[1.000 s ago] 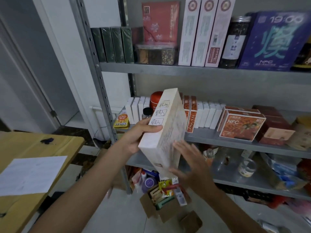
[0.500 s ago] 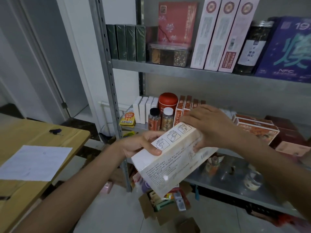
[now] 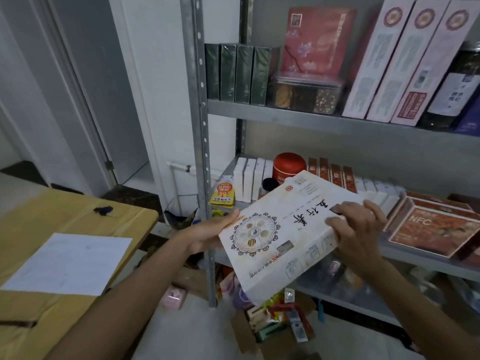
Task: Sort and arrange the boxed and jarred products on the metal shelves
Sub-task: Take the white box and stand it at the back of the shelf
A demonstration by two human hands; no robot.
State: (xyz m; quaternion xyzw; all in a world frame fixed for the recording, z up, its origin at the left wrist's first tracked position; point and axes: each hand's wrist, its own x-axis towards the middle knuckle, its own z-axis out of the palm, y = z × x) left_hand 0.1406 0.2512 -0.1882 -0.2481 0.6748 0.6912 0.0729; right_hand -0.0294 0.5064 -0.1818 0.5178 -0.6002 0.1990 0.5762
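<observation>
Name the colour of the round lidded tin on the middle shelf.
The tin is red, clearest in the head view.

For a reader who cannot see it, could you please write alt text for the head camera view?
A person's left hand and right hand hold a white box, printed face up, before metal shelves stocked with packaged goods. A wooden table with a paper sheet stands at left.

Left hand [image 3: 207, 235] bare; right hand [image 3: 359, 233] bare; both forearms bare, uncovered down to frame edge
</observation>
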